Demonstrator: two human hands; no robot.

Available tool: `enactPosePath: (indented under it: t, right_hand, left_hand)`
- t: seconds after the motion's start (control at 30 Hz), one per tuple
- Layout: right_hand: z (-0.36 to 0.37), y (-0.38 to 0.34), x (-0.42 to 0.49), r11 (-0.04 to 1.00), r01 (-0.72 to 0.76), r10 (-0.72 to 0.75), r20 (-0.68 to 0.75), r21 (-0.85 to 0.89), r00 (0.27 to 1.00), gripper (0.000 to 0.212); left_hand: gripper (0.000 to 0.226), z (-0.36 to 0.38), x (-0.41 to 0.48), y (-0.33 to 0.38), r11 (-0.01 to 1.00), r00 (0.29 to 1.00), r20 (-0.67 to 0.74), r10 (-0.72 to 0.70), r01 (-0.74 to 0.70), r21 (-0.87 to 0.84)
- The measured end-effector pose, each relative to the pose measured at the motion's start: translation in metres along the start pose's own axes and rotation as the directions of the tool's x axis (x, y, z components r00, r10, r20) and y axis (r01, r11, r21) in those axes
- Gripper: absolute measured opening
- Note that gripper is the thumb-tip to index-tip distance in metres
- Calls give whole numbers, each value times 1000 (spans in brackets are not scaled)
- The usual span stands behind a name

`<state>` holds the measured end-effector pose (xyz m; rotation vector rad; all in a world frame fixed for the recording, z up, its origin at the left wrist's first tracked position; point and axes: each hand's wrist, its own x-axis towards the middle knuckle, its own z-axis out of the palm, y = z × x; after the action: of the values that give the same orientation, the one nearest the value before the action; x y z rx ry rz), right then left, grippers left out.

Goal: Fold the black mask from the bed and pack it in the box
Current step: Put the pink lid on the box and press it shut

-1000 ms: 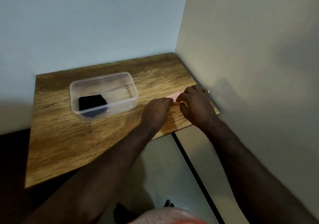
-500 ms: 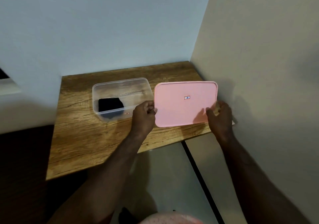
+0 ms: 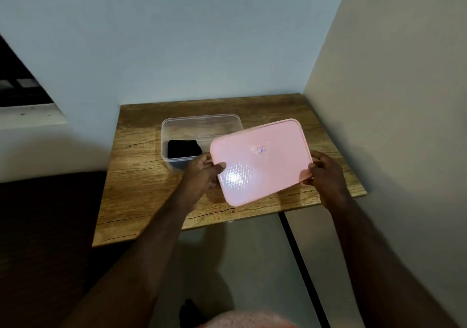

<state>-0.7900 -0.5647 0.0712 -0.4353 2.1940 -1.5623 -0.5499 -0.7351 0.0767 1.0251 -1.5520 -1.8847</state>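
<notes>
The folded black mask (image 3: pixel 183 148) lies inside the clear plastic box (image 3: pixel 199 125), at its near left end. The box stands open on a wooden table (image 3: pixel 141 176). A pink lid (image 3: pixel 262 161) is held tilted above the table, its left corner overlapping the box's right end. My left hand (image 3: pixel 203 169) grips the lid's left edge, thumb on top. My right hand (image 3: pixel 324 172) grips the right edge the same way.
The table sits in a corner, with a pale blue wall (image 3: pixel 177 37) behind and a cream wall (image 3: pixel 391 100) on the right. A dark bed surface (image 3: pixel 43 214) lies to the left. A black strip (image 3: pixel 300 259) runs along the floor.
Both hands lifted the pink lid off the table's right side, turned it flat side up, then carried it left and tilted it over the box's right end.
</notes>
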Motion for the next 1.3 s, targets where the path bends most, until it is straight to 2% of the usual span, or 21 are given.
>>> enactPosePath:
  t: [0.1, 0.23, 0.27, 0.33, 0.43, 0.5, 0.63, 0.73, 0.87, 0.97, 1.0, 1.1, 1.2, 1.3]
  right_hand:
    - [7, -14, 4, 987, 116, -105, 102, -112, 989, 36]
    - [25, -37, 6, 952, 255, -214, 225, -171, 950, 30]
    - [30, -44, 6, 940, 284, -231, 262, -187, 937, 30]
    - [40, -59, 6, 914, 349, -271, 329, -207, 905, 29]
    - [54, -79, 5, 904, 407, -327, 400, -133, 856, 22]
    - [59, -90, 5, 912, 405, -333, 448, -72, 830, 19]
    - [72, -106, 9, 890, 448, -370, 435, -88, 821, 18]
    - [80, -102, 12, 879, 443, -392, 264, -177, 882, 31]
    - [73, -74, 10, 847, 349, -334, 108, -401, 936, 44]
    - [71, -55, 5, 894, 218, -230, 15, -391, 973, 55]
    - [74, -52, 3, 925, 177, -179, 24, -337, 984, 55]
    - [90, -53, 3, 981, 107, -76, 181, -164, 981, 47]
    - [110, -59, 7, 991, 105, -83, 228, -87, 970, 44]
    - [127, -73, 14, 992, 115, -101, 224, -49, 969, 44]
  left_hand:
    - [25, -18, 2, 11, 1000, 998, 61, -14, 13, 13]
    - [23, -34, 7, 26, 995, 971, 231, -63, 42, 96]
    - [24, -34, 8, 27, 990, 970, 237, -62, 31, 134]
    - [27, -27, 10, 27, 975, 987, 158, 0, -35, 220]
    - [40, -17, 12, 28, 956, 993, 54, 107, -118, 267]
    - [41, -15, 14, 28, 961, 991, 87, 101, -120, 248]
    - [18, -17, 19, 24, 945, 975, 203, 88, -146, 292]
    - [18, -22, 24, 17, 976, 990, 117, 76, -98, 194]
    - [15, -34, 27, 9, 991, 993, -121, 13, -29, -129]
    - [11, -41, 27, 5, 962, 968, -251, -12, -56, -266]
    - [10, -41, 27, 4, 957, 961, -275, -20, -62, -284]
    - [8, -43, 27, 2, 949, 953, -303, -19, -79, -306]
    - [15, -48, 30, 5, 952, 940, -342, -13, -93, -292]
    - [23, -62, 37, 13, 985, 908, -418, 7, -79, -156]
